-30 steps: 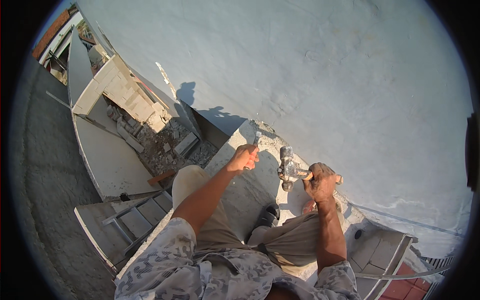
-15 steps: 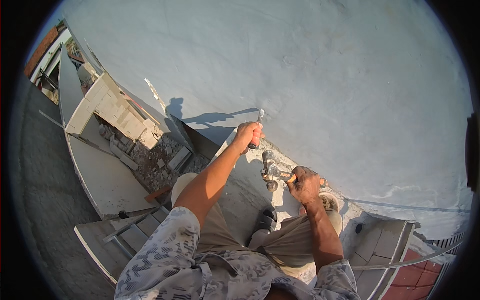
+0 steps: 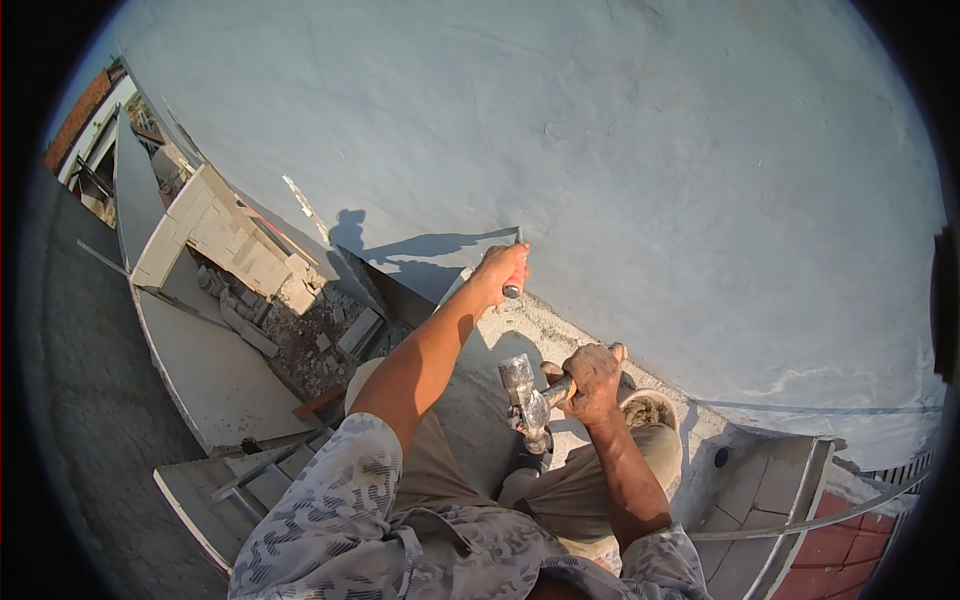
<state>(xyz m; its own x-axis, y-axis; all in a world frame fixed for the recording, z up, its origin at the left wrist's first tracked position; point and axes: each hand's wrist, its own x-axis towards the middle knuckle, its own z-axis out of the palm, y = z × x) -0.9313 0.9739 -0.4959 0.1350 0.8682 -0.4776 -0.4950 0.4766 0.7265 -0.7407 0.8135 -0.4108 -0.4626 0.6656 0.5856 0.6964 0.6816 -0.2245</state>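
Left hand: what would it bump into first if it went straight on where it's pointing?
Probably the wall. The tool in the left hand would likely reach it first; whether it touches now is unclear.

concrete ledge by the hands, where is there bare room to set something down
Bare room shows on the ledge between the left forearm and the hammer, and in the sunlit strip along the grey wall between left hand and right hand. It looks crowded near the right hand, with hammer, bucket and sandal close together.
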